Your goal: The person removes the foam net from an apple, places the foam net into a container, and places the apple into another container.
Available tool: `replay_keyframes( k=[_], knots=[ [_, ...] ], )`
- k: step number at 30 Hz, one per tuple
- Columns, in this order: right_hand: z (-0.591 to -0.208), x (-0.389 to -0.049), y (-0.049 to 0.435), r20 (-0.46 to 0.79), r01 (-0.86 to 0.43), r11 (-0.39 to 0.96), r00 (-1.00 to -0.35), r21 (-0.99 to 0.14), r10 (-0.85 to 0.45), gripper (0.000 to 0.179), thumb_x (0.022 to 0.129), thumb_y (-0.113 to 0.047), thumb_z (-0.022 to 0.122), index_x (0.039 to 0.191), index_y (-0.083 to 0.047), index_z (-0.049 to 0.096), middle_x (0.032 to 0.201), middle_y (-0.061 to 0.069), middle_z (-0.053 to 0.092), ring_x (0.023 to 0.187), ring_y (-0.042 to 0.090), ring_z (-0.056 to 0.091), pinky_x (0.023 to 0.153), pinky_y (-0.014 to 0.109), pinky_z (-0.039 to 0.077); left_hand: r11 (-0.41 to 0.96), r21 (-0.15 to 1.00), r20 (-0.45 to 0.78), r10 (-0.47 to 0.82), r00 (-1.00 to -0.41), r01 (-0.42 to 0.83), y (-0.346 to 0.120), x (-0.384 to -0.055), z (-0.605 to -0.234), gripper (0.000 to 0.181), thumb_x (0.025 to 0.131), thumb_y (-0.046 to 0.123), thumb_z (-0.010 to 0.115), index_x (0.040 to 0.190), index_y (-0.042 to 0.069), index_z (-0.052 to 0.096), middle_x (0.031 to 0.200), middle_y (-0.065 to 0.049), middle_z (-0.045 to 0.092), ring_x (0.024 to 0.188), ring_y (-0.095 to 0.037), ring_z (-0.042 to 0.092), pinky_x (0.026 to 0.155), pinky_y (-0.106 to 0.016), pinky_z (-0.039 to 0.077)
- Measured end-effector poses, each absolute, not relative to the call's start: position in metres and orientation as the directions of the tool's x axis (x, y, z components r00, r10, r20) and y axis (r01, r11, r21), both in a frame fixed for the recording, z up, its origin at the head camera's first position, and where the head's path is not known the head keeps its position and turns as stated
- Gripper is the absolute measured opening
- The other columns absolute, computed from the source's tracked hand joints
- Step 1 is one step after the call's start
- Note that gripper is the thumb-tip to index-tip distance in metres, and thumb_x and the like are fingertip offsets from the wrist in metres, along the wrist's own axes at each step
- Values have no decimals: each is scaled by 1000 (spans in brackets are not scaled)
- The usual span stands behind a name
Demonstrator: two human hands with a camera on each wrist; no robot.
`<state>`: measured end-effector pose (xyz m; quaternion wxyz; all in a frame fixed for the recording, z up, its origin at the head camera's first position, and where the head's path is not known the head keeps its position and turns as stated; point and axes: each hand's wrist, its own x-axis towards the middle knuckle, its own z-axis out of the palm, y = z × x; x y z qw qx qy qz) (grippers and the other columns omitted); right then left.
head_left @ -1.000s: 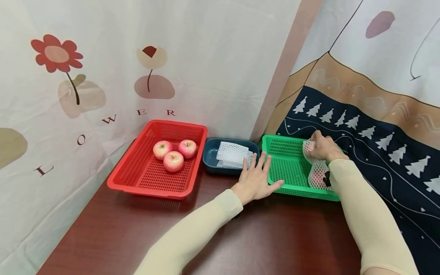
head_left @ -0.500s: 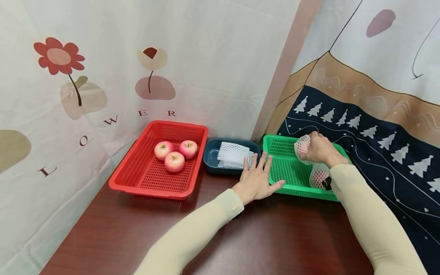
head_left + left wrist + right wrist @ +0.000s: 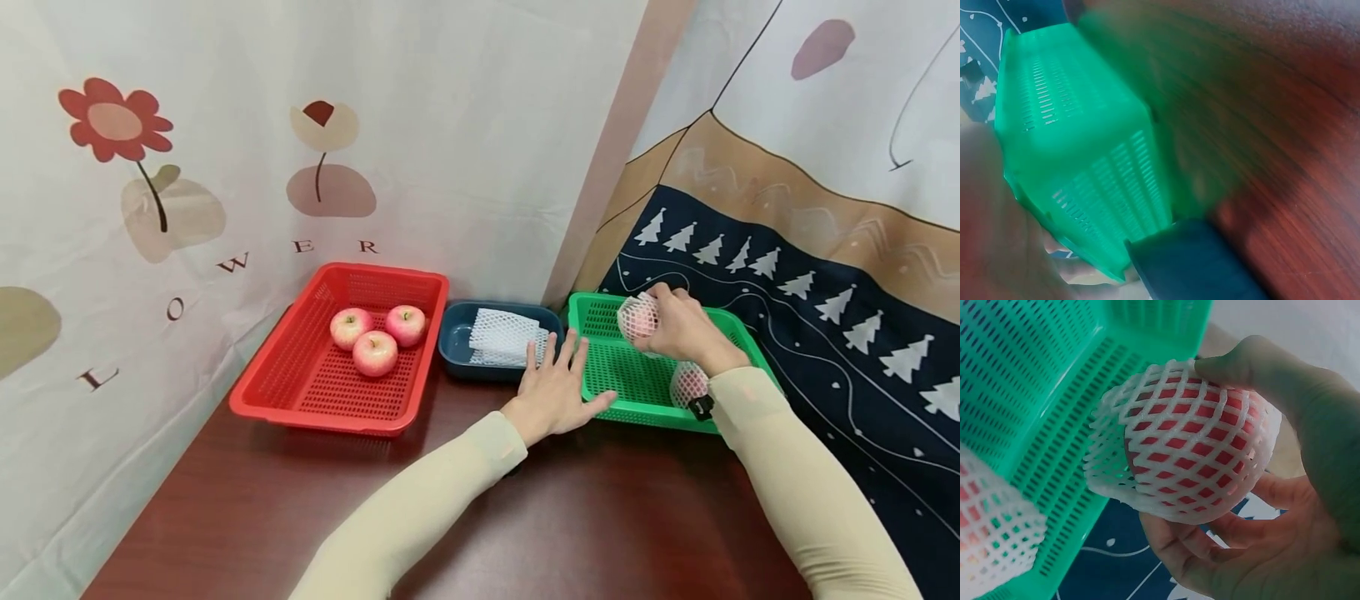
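My right hand [image 3: 686, 332] grips an apple in a white foam net [image 3: 1191, 444], thumb on one side and fingers on the other, over the green basket [image 3: 622, 371]. A second netted apple [image 3: 688, 383] lies in that basket, below my right wrist; the right wrist view shows part of it at the lower left. With fingers spread straight, my left hand [image 3: 551, 392] is at the near left corner of the green basket, beside the blue tray [image 3: 454, 346]. Whether its fingers touch the rims I cannot tell. Flat white foam nets [image 3: 504, 336] lie in the blue tray.
On the left stands a red basket [image 3: 322, 408] with three bare apples [image 3: 375, 353] in it. The baskets and tray stand in a row on the dark wooden table [image 3: 570, 508]. Printed curtains [image 3: 465, 167] hang right behind them.
My right hand has moved left with the netted apple, lifting it away from the other one at the basket's right side. The left hand stays in about the same place.
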<state>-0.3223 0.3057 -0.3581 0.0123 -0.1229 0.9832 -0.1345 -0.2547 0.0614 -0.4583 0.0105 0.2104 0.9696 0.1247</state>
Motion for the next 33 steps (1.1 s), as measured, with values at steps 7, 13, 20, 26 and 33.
replay_keyframes(
  k=[7,13,20,26,33],
  knots=[
    [-355,-312,295,25,-291,918,-955,-271,-295,93,94,-32,92,165,7,45,142,39,64,124,56,64,101,72,61,871,257,45,423,-905,420,59,-258,-453,105,111,89,34,189,22,13,200,-3,7,185,-41,15,148,-70,14],
    [-355,-305,289,30,-320,913,-946,-252,-323,94,93,-33,93,165,7,49,142,38,67,127,57,64,102,72,61,857,283,46,436,-899,430,56,-258,-452,104,112,88,33,189,21,15,200,-4,8,185,-43,15,148,-71,12],
    [-357,-299,283,28,-315,911,-947,-265,-319,93,94,-34,92,167,5,50,143,37,68,129,57,64,101,73,62,853,295,21,445,-895,431,52,-256,-453,103,113,88,33,189,21,14,200,-2,8,186,-40,11,149,-71,10],
    [-358,-295,278,45,-323,901,-945,-290,-324,92,94,-34,92,166,5,51,142,35,69,130,56,62,103,74,60,850,265,48,461,-886,456,47,-255,-451,101,113,86,34,189,20,20,199,-4,15,185,-42,14,148,-72,14],
    [-358,-288,274,58,-322,896,-946,-306,-320,91,93,-34,91,167,2,52,141,34,69,128,56,61,96,70,63,846,249,64,472,-879,472,36,-249,-443,100,114,85,35,188,20,24,198,-6,19,185,-40,17,148,-70,16]
  ],
)
